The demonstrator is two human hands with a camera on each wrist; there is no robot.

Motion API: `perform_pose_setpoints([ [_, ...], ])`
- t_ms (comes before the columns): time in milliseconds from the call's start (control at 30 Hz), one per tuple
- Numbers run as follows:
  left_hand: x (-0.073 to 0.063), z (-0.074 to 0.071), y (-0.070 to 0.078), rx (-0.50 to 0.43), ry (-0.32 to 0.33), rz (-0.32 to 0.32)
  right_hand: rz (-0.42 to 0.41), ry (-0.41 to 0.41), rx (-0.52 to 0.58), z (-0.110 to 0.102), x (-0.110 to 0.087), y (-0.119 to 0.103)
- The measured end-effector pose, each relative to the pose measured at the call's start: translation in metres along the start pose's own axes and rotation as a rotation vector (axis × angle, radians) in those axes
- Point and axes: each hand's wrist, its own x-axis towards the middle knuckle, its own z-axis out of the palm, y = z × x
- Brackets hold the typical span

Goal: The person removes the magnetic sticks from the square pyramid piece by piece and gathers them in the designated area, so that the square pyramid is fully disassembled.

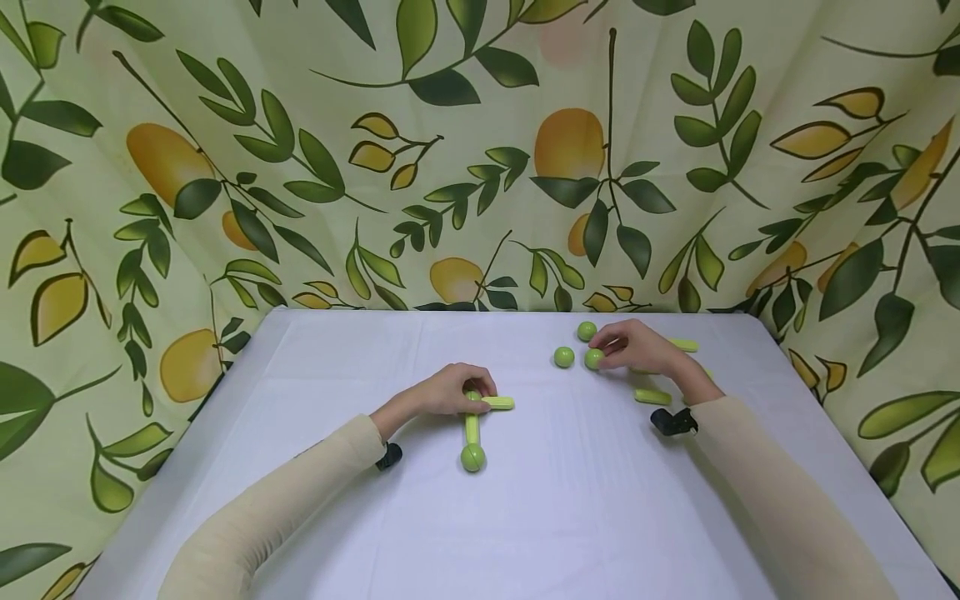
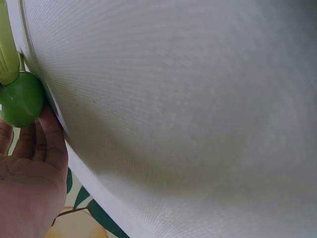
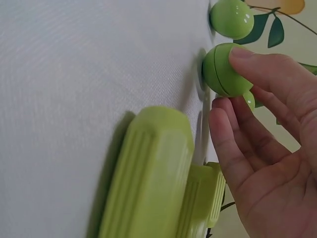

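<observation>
My left hand (image 1: 448, 390) grips a green ball (image 1: 472, 395) at the corner of a small assembly. From that ball one light green ribbed stick (image 1: 500, 402) points right, and another stick (image 1: 472, 428) runs toward the near side to a second green ball (image 1: 472, 457). In the left wrist view, the fingers lie around the underside of a shiny green ball (image 2: 22, 100) with a stick on it. Farther back on the right, my right hand (image 1: 637, 347) pinches a loose green ball (image 3: 222, 70) between thumb and fingers; a seam line runs around it.
Beside the right hand lie two more green balls, one to its left (image 1: 564, 357) and one behind (image 1: 587, 331). Several ribbed sticks lie under and around the right wrist, among them a near stick (image 1: 652, 397) and a far stick (image 1: 686, 344). A white cloth (image 1: 555, 508) covers the table; a patterned curtain (image 1: 480, 167) hangs behind.
</observation>
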Motion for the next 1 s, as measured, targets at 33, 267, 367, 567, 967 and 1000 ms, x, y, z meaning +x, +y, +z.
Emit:
perform_pose_setpoints([
  [33, 0.0, 0.0, 0.0, -0.001, 0.0, -0.001, 0.003, -0.002, 0.005, 0.0, 0.0, 0.0],
  [267, 0.001, 0.0, -0.002, 0.007, 0.002, -0.001, -0.009, 0.01, -0.011, -0.002, -0.002, -0.003],
  [367, 0.001, 0.0, -0.001, 0.018, 0.003, -0.002, -0.02, 0.027, -0.03, -0.004, -0.005, -0.005],
  [567, -0.001, 0.0, 0.001, 0.031, 0.008, -0.003, -0.001, 0.043, -0.011, -0.009, -0.014, -0.01],
  [967, -0.012, -0.002, 0.004, 0.058, 0.034, -0.009, 0.02, 0.069, -0.007, -0.012, -0.022, -0.008],
  [1000, -0.013, -0.003, 0.003, 0.058, 0.042, -0.01, 0.015, 0.069, -0.004, -0.012, -0.023, -0.009],
])
